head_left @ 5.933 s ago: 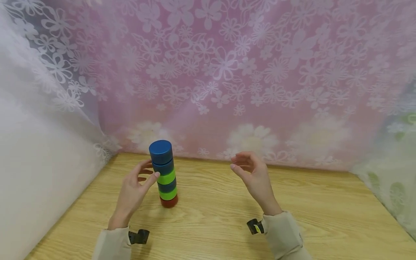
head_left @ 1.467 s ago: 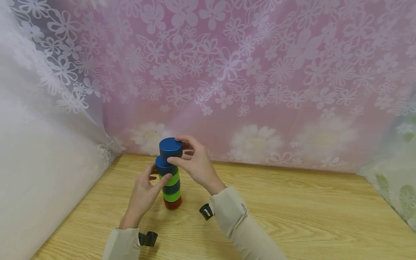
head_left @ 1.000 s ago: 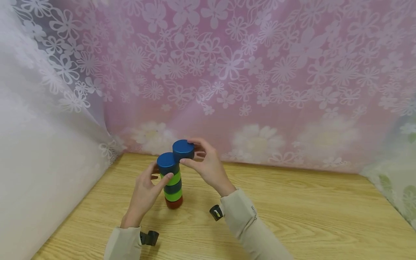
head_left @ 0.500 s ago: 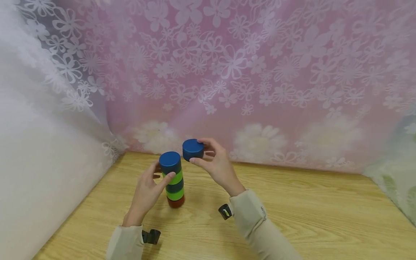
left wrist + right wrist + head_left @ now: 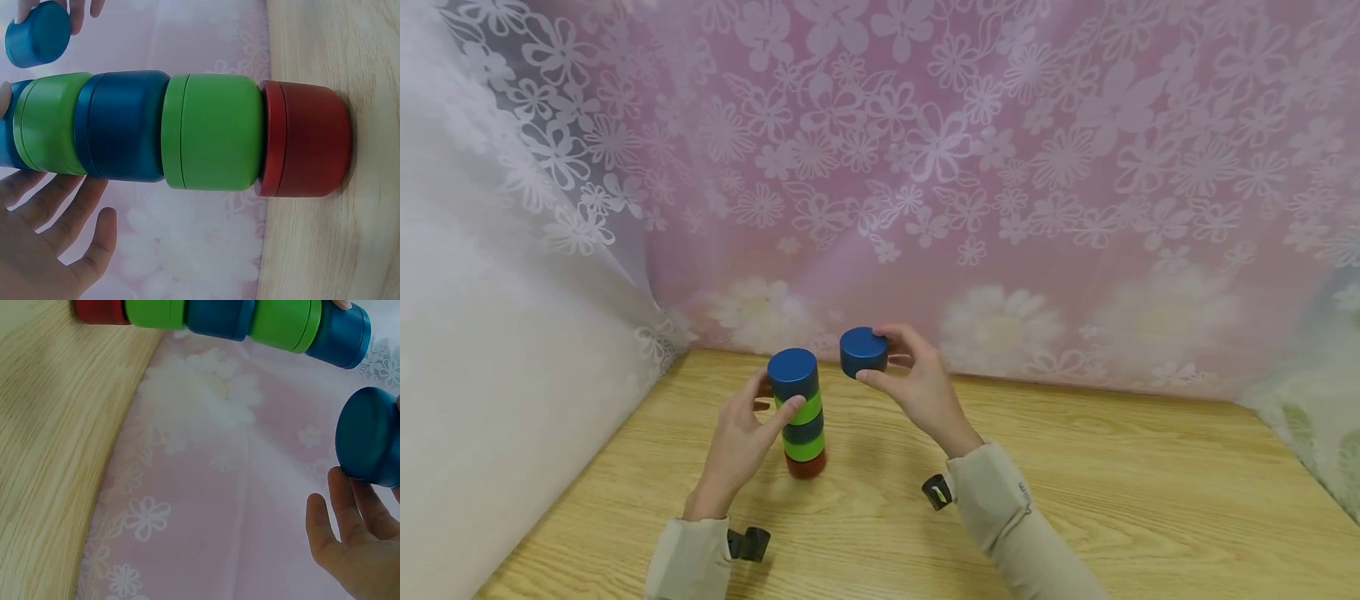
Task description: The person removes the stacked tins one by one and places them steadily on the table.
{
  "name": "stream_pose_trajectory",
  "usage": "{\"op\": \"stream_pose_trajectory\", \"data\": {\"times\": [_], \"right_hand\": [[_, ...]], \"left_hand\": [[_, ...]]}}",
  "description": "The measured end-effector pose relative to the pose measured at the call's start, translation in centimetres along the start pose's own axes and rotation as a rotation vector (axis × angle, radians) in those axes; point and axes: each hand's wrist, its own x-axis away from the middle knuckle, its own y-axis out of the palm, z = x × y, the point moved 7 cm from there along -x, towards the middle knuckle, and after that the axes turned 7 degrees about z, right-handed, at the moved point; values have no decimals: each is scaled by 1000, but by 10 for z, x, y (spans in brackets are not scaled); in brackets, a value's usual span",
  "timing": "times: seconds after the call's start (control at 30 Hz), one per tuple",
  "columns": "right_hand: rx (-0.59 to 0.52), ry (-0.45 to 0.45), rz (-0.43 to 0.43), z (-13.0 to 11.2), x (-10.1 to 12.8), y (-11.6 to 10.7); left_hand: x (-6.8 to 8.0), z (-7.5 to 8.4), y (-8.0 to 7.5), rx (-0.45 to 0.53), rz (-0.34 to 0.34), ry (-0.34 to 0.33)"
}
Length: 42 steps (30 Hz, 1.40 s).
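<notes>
A stack of cylinders (image 5: 803,417) stands on the wooden table (image 5: 1075,500), left of middle: blue on top, then green, blue, green and red at the bottom. My left hand (image 5: 775,398) holds its upper part, thumb on the upper green cylinder and fingers behind. The left wrist view shows the stack (image 5: 212,131) sideways with my left hand's fingers (image 5: 56,212) beside it. My right hand (image 5: 872,357) pinches a loose blue cylinder (image 5: 861,350) in the air, right of the stack's top and apart from it. The right wrist view shows that blue cylinder (image 5: 369,437) at my fingertips.
A pink flowered curtain (image 5: 1000,208) hangs close behind the table's far edge. White lace curtain (image 5: 490,333) closes the left side and a greenish one (image 5: 1330,417) the right. Bare wood lies to the right of my hands and in front of them.
My right hand took the top blue cylinder off the stack and carried it to the right and slightly down. My left hand stayed on the stack, which is one cylinder shorter.
</notes>
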Motion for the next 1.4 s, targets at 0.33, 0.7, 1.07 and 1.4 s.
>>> {"op": "stream_pose_trajectory", "data": {"times": [0.33, 0.7, 1.07, 1.4], "right_hand": [[25, 19, 12, 9, 5, -8], [38, 12, 7, 16, 12, -16], [54, 14, 3, 22, 19, -23], [66, 16, -4, 30, 25, -27]], "left_hand": [[0, 0, 1, 8, -7, -4], [0, -2, 1, 28, -8, -3], [0, 0, 0, 21, -5, 22], [1, -1, -1, 15, -2, 30]]}}
